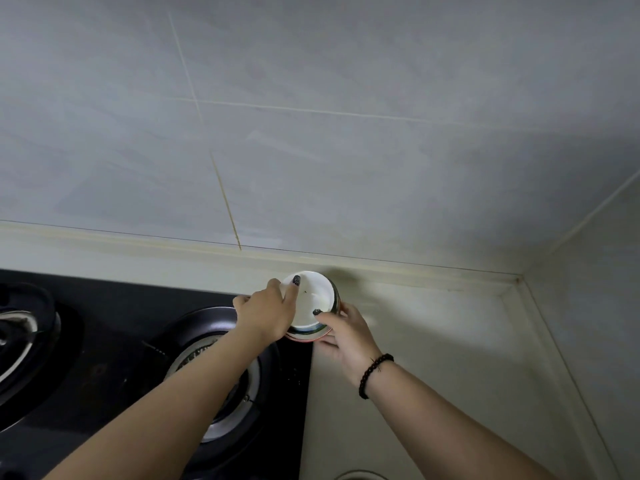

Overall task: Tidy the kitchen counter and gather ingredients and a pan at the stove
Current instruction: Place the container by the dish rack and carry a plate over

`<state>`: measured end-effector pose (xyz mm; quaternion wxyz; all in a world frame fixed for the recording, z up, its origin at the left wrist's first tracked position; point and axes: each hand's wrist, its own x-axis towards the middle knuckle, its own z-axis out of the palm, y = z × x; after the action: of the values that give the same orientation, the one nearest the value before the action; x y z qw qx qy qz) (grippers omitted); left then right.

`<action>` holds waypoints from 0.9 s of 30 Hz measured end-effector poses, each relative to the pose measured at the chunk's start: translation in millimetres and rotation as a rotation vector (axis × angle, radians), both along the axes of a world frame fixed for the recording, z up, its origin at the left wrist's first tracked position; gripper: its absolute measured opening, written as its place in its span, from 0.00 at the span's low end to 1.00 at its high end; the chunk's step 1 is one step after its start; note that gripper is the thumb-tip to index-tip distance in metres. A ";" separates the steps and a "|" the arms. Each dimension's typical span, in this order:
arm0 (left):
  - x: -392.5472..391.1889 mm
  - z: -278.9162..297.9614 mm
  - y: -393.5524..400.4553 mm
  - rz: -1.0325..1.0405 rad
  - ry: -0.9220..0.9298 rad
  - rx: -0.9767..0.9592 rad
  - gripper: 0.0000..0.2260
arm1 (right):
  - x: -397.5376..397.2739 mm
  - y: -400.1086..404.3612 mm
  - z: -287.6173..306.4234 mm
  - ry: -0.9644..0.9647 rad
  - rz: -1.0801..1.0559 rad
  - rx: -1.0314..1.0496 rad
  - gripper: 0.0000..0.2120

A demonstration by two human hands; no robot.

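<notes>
Bowl [313,306], white inside with striped outside, gripped by both hands.

Stove [104,358]: set into the desk [433,341] at the left. Two burners, one at the far left edge [24,327], one to its right [221,375] beneath the left forearm.

Bowl [313,303]: at the stove's back right corner, over the line where stove meets desk, near the back wall [311,133]. Left hand [266,317] on its left side, thumb over the rim; right hand [346,334] on its right and near side, thumb on the rim.

Bracelet [374,374]: on the right wrist.

Side wall [595,289]: right of the desk, meeting the back wall in the corner at the right.

Round rim [360,474]: on the desk at the near edge, right of the stove; partly cut off.
</notes>
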<state>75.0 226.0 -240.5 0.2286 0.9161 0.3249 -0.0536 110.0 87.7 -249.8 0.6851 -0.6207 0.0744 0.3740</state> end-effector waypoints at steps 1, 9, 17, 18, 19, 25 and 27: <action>-3.9 5.1 -5.0 0.012 -0.022 0.001 0.19 | -3.0 -4.9 5.5 -0.026 0.003 0.010 0.15; -64.9 67.3 -61.6 0.088 -0.307 -0.302 0.24 | -40.9 -66.2 61.9 -0.170 0.036 0.045 0.16; -122.8 76.3 -106.6 0.152 -0.360 -0.608 0.22 | -87.9 -120.4 82.7 -0.221 0.014 -0.054 0.13; -130.4 74.8 -113.5 0.173 -0.359 -0.660 0.23 | -95.0 -126.1 80.8 -0.230 0.004 -0.085 0.12; -138.4 73.8 -120.4 0.178 -0.354 -0.699 0.24 | -102.3 -131.8 78.2 -0.235 -0.008 -0.116 0.12; -174.5 47.9 -148.6 0.192 -0.288 -0.755 0.17 | -139.4 -157.5 53.6 -0.302 0.014 -0.321 0.11; -184.7 40.3 -155.8 0.206 -0.244 -0.761 0.17 | -152.4 -163.9 44.7 -0.335 0.041 -0.393 0.11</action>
<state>-109.6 70.2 -200.2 0.5923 0.7284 0.3423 -0.0376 -42.4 -76.3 -205.1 0.5465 -0.7964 0.0185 0.2582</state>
